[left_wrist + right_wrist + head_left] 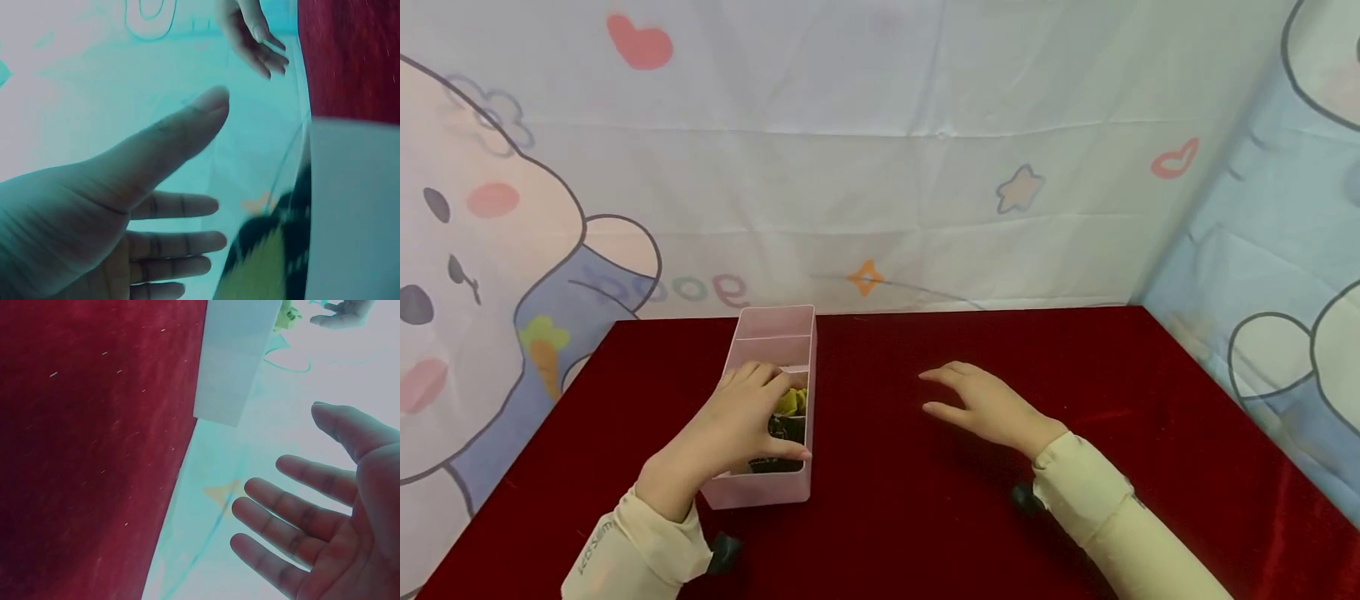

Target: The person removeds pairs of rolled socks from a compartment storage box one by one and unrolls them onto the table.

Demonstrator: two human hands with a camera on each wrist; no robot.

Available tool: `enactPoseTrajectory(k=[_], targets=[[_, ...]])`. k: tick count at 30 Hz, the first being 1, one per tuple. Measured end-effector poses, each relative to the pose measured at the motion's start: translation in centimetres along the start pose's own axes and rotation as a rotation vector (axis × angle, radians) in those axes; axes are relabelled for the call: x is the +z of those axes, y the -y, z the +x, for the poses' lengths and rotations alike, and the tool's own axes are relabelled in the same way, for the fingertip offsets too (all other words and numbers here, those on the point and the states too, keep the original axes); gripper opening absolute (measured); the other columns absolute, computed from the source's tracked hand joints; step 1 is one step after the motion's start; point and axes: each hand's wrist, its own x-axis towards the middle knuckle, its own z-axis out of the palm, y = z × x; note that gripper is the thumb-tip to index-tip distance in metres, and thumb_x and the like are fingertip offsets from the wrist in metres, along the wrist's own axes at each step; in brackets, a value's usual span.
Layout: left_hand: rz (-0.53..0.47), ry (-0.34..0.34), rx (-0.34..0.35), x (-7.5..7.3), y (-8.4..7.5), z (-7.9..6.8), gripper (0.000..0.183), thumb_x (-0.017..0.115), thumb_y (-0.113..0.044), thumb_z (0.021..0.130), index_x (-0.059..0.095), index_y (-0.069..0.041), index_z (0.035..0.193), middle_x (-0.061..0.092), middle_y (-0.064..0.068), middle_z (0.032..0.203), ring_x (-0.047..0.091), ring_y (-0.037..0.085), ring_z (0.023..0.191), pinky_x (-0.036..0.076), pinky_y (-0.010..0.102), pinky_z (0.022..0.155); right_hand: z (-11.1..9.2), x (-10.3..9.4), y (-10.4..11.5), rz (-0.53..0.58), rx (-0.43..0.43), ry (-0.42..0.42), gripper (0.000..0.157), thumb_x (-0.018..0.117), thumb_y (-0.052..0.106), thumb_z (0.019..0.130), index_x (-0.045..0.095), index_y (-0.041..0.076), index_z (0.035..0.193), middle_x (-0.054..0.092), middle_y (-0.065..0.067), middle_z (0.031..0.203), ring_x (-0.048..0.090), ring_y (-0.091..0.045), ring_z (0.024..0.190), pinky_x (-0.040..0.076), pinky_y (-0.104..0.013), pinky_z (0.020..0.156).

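A long pink divided box (pixel 760 492) stands left of centre on the dark red cloth. Over it hovers my left hand (pixel 730 425), thumb spread from the fingers. In the left wrist view nothing lies between that thumb and the fingers, which look nearly straight. Inside the box are a crumpled yellow-green item (pixel 792 403) and dark packets (pixel 777 465) with light print, partly covered by the hand. My right hand (pixel 992 408) hangs above the cloth right of the box, holding nothing. Its fingers look loosely extended in the right wrist view (pixel 300 519).
The red cloth (pixel 880 533) covers the whole table. A pale printed curtain (pixel 925 192) with cartoon figures rises behind the far edge and along the right side. The box's far compartments (pixel 775 323) lie beyond my left hand.
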Motion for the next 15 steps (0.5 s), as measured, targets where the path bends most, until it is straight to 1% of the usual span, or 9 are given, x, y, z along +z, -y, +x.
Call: enactPoseTrajectory(k=[4, 10, 12, 15], targets=[[-0.008, 0.013, 0.012, -0.1, 1.3, -0.8, 0.072, 0.077, -0.053, 0.054, 0.057, -0.012, 0.11, 0.056, 0.004, 0.103, 0.047, 0.024, 0.101, 0.034, 0.042, 0.083, 0.7, 0.1, 0.5, 0.004, -0.014, 0.008, 0.047, 0.051, 0.043, 0.087, 0.051, 0.017, 0.126, 0.056, -0.001, 0.122, 0.051, -0.017, 0.116, 0.042, -0.036, 0.097], [-0.03, 0.063, -0.004, -0.2, 2.6, -1.7, 0.065, 0.078, -0.051, 0.053, 0.06, -0.015, 0.104, 0.057, 0.003, 0.102, 0.047, 0.022, 0.096, 0.034, 0.041, 0.083, 1.8, 0.3, 1.5, 0.003, -0.054, 0.017, 0.045, 0.052, 0.042, 0.087, 0.054, 0.014, 0.122, 0.058, 0.0, 0.118, 0.053, -0.015, 0.112, 0.043, -0.034, 0.096], [-0.032, 0.078, -0.012, -0.4, 3.0, -2.0, 0.064, 0.078, -0.051, 0.054, 0.06, -0.016, 0.103, 0.057, 0.002, 0.104, 0.047, 0.022, 0.095, 0.034, 0.041, 0.082, 2.1, 0.4, 2.0, 0.009, -0.066, 0.006, 0.042, 0.053, 0.04, 0.087, 0.057, 0.014, 0.119, 0.06, 0.0, 0.114, 0.055, -0.015, 0.108, 0.044, -0.033, 0.094], [-0.043, 0.098, -0.027, -0.6, 3.6, -2.5, 0.064, 0.078, -0.053, 0.053, 0.059, -0.016, 0.103, 0.057, 0.004, 0.11, 0.047, 0.023, 0.098, 0.034, 0.043, 0.083, 2.8, 0.3, 2.8, 0.012, -0.101, -0.013, 0.037, 0.055, 0.037, 0.087, 0.06, 0.013, 0.114, 0.062, 0.0, 0.108, 0.057, -0.014, 0.103, 0.045, -0.032, 0.091]])
